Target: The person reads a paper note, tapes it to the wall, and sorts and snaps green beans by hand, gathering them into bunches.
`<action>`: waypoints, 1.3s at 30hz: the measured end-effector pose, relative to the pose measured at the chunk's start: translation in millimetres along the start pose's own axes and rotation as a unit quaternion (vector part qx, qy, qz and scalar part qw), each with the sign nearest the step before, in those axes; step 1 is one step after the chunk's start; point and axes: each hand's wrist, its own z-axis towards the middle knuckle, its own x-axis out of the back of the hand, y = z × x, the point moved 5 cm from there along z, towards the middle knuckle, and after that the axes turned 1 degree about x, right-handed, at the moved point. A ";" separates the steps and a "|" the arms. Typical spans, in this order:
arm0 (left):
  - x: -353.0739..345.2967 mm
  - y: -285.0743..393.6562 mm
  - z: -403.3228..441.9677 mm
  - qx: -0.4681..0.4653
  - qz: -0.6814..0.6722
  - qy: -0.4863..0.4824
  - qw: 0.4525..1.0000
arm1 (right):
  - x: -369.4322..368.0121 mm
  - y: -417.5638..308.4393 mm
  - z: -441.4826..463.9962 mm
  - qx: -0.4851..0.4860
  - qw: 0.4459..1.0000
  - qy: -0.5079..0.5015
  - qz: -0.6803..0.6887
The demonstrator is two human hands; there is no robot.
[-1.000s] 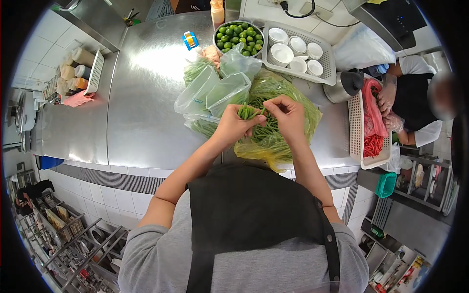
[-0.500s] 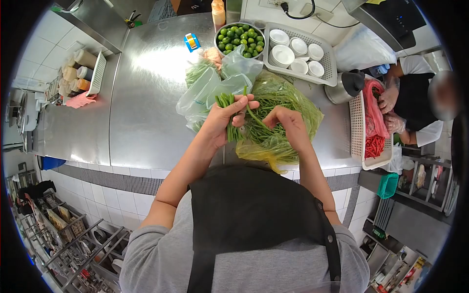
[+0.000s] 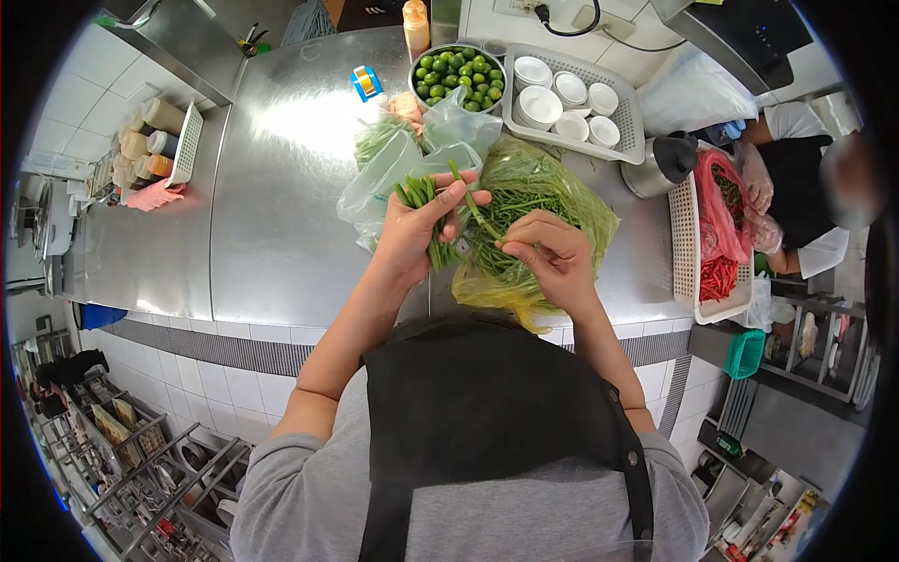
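My left hand (image 3: 417,225) is closed round a bundle of cut green beans (image 3: 438,251). One longer green bean (image 3: 482,217) slants between the two hands; its upper end lies by my left fingertips. The lower end is pinched between thumb and forefinger of my right hand (image 3: 552,258). Beneath and behind the hands, a yellowish plastic bag (image 3: 585,201) lies spread open with a heap of long green beans (image 3: 534,201) in it. Pale plastic bags (image 3: 375,183) sit just beyond my left hand.
A bowl of green limes (image 3: 459,77), a squeeze bottle (image 3: 416,28), a basket of white dishes (image 3: 618,89) and a metal jug (image 3: 655,167) stand behind. A co-worker's gloved hands (image 3: 760,187) are over a basket of red chillies (image 3: 719,278) at right. A tape dispenser (image 3: 366,82) lies back left.
My left hand opened out from the earlier pinch, showing the bundle upright, and shifted slightly left. My right hand moved down, away from it, and now pinches the long bean's lower end.
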 end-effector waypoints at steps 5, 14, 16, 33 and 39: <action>-0.2 8.9 -3.6 -0.043 0.034 0.001 0.999 | -2.7 -1.4 0.9 0.004 0.999 -0.010 -0.037; -9.7 22.1 -13.8 -0.112 0.151 0.025 0.982 | -7.6 -7.2 10.5 0.004 0.996 0.016 -0.092; -12.6 17.8 -14.7 -0.134 0.164 0.023 0.977 | -11.3 -8.3 13.4 -0.001 0.996 0.028 -0.089; 5.7 -4.2 -4.5 0.034 -0.064 0.002 0.997 | 10.6 7.9 29.9 -0.063 0.986 0.004 -0.153; 5.7 -14.0 -3.4 0.068 -0.151 -0.017 0.986 | 36.4 75.7 4.6 -0.202 0.865 -0.068 -0.455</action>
